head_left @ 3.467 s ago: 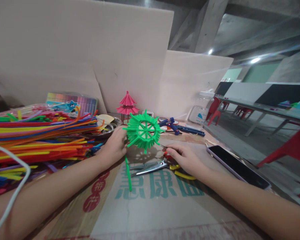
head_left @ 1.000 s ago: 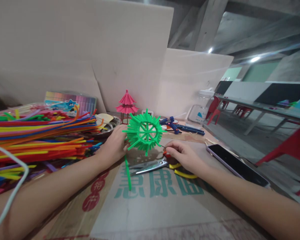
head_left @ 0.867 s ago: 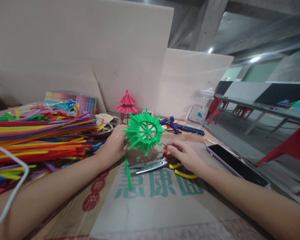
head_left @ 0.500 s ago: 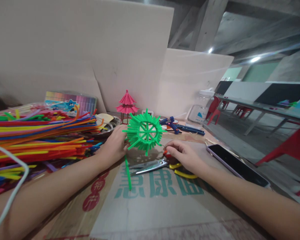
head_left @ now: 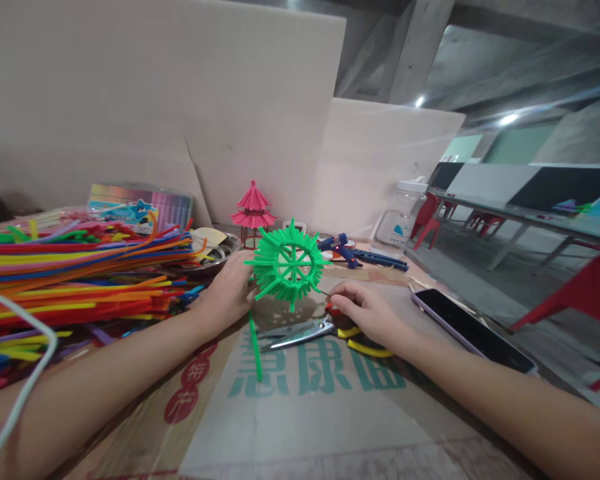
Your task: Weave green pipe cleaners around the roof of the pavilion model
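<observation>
A green spiky wheel made of pipe cleaners [head_left: 287,264] stands upright at the middle of the cardboard-covered table [head_left: 305,427]. My left hand [head_left: 230,290] grips its left edge with closed fingers. My right hand [head_left: 363,311] pinches a thin wire-like end at the wheel's lower right. A loose green pipe cleaner [head_left: 255,347] lies below the wheel. Scissors with yellow handles [head_left: 310,331] lie under my right hand.
A big heap of coloured pipe cleaners [head_left: 75,273] fills the left. A marker box [head_left: 140,203], a pink paper pavilion [head_left: 253,208], a blue glue gun [head_left: 343,248] and a clear jar [head_left: 397,223] stand at the back. A phone [head_left: 473,331] lies at right. White boards stand behind.
Almost nothing moves: both hands stay on the green wheel, with my right hand's pinch shifting only slightly at its lower right edge.
</observation>
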`<control>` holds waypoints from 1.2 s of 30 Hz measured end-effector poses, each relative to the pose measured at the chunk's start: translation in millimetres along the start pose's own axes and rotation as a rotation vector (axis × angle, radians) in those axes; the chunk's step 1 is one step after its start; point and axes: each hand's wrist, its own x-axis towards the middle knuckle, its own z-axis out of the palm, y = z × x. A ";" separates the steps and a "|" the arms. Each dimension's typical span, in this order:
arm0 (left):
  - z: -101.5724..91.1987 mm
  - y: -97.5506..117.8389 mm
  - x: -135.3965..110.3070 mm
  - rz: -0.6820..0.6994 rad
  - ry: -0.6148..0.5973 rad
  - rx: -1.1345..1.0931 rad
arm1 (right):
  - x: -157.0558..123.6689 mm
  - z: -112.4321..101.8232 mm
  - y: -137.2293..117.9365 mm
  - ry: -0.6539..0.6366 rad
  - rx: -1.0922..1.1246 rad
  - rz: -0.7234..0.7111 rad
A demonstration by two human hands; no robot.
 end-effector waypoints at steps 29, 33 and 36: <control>-1.2 1.5 0.3 -0.005 -0.018 -0.009 | -1.0 -0.3 -3.0 -0.014 -0.083 -0.074; -1.5 1.1 0.1 -0.016 -0.027 -0.002 | -0.5 0.8 -3.6 -0.008 -0.074 -0.043; -1.6 1.5 -0.1 -0.013 -0.031 0.000 | -0.6 1.6 -4.6 -0.009 -0.031 -0.004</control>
